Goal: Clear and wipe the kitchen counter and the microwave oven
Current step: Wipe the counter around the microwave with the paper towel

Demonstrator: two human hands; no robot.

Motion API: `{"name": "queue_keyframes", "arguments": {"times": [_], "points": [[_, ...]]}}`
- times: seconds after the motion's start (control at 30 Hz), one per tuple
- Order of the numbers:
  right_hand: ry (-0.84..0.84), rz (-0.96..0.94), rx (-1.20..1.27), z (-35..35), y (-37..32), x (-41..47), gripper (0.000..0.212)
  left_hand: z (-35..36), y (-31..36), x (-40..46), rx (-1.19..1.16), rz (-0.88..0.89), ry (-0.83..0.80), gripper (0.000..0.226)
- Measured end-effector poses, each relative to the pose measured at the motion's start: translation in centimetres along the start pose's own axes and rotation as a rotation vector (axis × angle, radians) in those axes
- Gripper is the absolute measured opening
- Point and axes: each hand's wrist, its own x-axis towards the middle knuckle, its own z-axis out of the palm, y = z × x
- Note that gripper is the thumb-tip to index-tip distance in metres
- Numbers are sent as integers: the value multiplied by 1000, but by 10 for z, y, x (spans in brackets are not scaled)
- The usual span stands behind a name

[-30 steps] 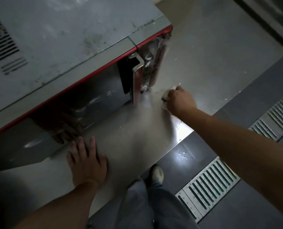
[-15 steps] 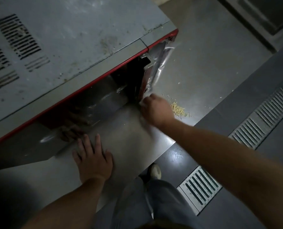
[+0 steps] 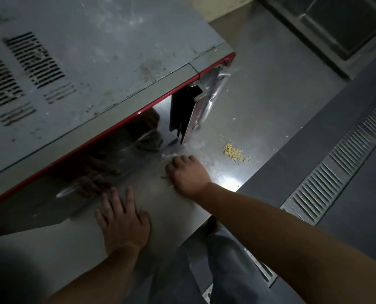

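A grey microwave oven (image 3: 99, 62) with a red front trim and a dusty top stands on the steel counter (image 3: 259, 95). My right hand (image 3: 188, 175) is closed on a pale wiping cloth, pressed to the counter just in front of the oven's door handle (image 3: 193, 115); only a sliver of cloth (image 3: 168, 155) shows past my fingers. My left hand (image 3: 122, 218) lies flat, fingers spread, on the counter below the oven door. A small heap of yellowish crumbs (image 3: 235, 152) lies on the counter to the right of my right hand.
The counter's front edge runs diagonally from lower left to upper right. Beyond it are a dark floor and a slatted drain grate (image 3: 336, 176). My leg and shoe (image 3: 212, 222) stand below the edge. A dark metal unit (image 3: 336, 29) sits at the top right.
My right hand has swept with the cloth from right of the handle leftward and toward me, uncovering the crumb heap. My left hand has stayed flat in place.
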Motion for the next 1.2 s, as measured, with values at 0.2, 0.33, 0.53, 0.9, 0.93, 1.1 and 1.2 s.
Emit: {"name": "queue_keyframes", "arguments": {"times": [0.2,0.33,0.53,0.9,0.93,1.1,1.2], "points": [[-63,138,-134,-17,89,-8,24,0,15,-1,-8,-26,23,72],[-95,192,-159,-25,133,3,28,-7,51,0,-73,100,141,62],[-64,436,-13,-32,150,15,30,-21,144,22,-133,193,146,58],[258,807,620,-87,274,19,32,-20,247,65,-61,45,-35,74],[294,873,662,-91,294,25,39,-16,253,67,-65,25,-44,76],[309,927,713,-91,363,60,50,-3,269,84,-50,-13,-21,75],[227,840,712,-82,376,84,46,5,268,89,-26,-3,-1,71]]}}
